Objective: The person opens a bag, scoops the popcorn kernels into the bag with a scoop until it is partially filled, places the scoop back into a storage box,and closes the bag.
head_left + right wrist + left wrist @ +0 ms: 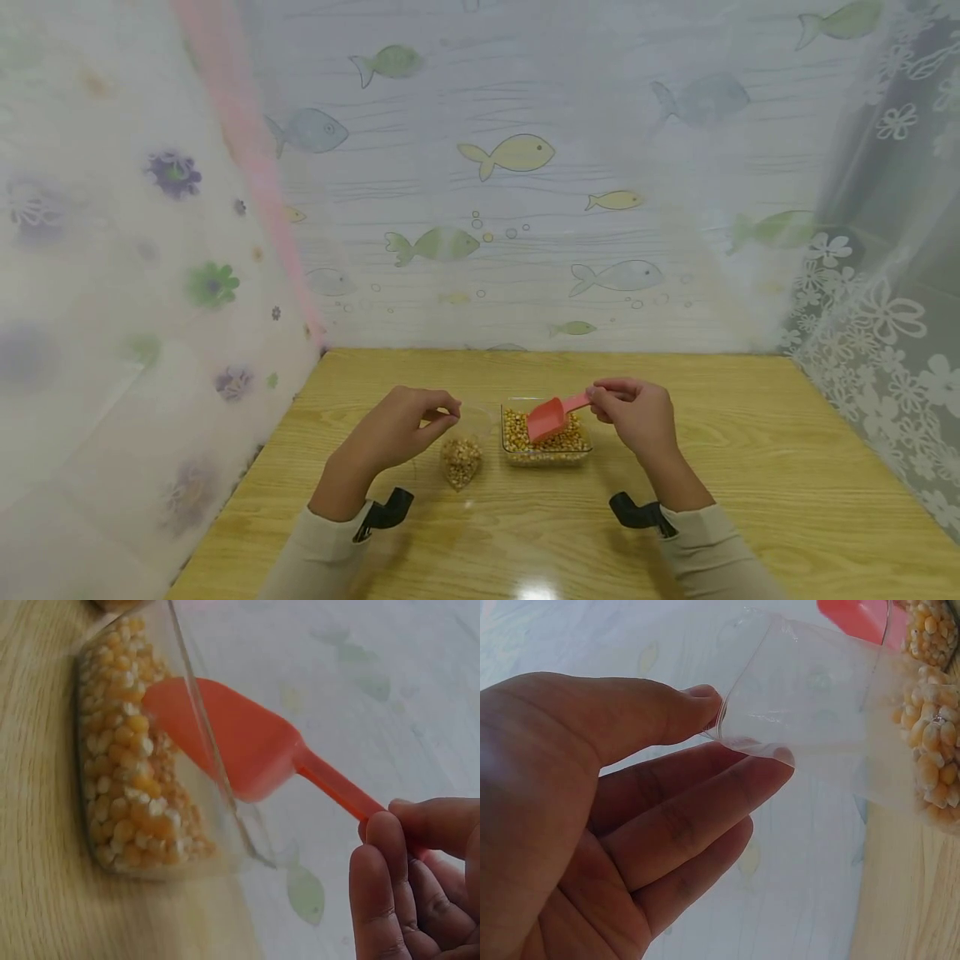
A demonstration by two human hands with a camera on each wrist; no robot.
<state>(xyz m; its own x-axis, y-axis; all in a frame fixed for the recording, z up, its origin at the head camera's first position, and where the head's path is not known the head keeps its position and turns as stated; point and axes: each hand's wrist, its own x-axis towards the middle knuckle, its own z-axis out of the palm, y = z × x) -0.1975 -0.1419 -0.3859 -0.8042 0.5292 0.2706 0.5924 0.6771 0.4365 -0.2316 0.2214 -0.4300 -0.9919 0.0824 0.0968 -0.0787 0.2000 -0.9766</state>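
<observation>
Head view shows the left hand (397, 429) pinching the top edge of a small clear bag (460, 457) that stands on the counter (750, 500), partly filled with corn kernels. Thin and floppy, the bag would likely sag or tip unless held at its rim, as thumb and forefinger do now. Just right of it, the right hand (637, 417) pinches the handle end of a pink plastic scoop (551, 417), stiff and light, its bowl tilted over a clear tub (546, 454) of loose yellow kernels, which probably scatter easily.
</observation>
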